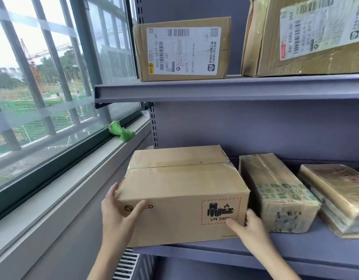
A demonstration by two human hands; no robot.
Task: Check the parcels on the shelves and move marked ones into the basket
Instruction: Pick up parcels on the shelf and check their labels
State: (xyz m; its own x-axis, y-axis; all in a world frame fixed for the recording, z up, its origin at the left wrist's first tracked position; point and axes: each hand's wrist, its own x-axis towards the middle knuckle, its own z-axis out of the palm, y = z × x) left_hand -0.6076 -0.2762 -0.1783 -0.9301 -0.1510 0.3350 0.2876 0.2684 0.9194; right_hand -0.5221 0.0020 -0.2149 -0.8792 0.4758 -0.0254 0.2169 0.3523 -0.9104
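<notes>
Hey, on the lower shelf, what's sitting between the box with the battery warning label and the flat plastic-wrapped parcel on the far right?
In the head view, one narrow taped carton with green printing lies between the labelled box and the flat parcel.

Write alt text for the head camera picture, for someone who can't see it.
Two hands, left hand and right hand, hold the front corners of a cardboard box with a red-bordered battery label on a lower shelf beside a window. More parcels sit beside it and on the shelf above.
</notes>
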